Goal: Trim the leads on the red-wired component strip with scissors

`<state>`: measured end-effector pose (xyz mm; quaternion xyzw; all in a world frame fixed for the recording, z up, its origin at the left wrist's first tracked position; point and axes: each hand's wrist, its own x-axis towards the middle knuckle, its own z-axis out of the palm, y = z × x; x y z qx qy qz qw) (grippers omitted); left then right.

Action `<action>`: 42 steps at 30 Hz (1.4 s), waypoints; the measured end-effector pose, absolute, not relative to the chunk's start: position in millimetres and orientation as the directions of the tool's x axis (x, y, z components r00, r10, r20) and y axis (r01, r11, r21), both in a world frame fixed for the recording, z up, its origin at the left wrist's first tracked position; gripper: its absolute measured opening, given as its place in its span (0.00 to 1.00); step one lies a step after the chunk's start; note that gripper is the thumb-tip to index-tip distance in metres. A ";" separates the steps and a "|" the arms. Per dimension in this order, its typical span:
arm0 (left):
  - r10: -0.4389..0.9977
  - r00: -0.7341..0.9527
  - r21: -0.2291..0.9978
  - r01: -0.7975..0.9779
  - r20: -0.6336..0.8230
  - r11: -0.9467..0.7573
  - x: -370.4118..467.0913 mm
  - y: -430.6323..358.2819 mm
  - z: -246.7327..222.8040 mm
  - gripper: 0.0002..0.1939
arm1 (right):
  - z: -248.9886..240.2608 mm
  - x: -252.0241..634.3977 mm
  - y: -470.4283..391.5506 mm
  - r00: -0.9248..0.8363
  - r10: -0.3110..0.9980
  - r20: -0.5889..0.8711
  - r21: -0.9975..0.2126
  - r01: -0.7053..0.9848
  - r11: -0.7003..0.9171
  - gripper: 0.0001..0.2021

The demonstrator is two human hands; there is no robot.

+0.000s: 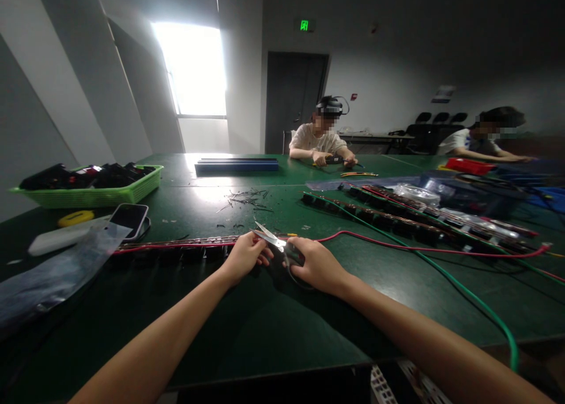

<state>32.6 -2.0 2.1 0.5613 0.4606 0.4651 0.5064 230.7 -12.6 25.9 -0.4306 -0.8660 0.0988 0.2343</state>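
My right hand [315,264] is wrapped round the handles of a pair of scissors [274,240], whose blades stand apart and point up and left. Close beside the blades, my left hand [246,256] pinches the right end of a long black strip assembly [189,253] with red wires along its top. A red wire [379,244] runs from near the scissors toward the right edge of the table. Whether the blades touch a wire is too small to tell.
Dark clippings [248,198] lie mid-table. At left are a green basket [97,195] of black parts, a phone [129,220] and a plastic bag [66,274]. More strips [379,216] and a green cable [468,295] lie right. Two people sit across the table.
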 end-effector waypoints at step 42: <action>0.984 0.172 0.998 0.037 0.038 -0.045 31.0 -1.2 2.1 0.10 | 25.0 237.8 -6.6 -0.454 0.815 0.360 -0.399 0.715 0.574 0.19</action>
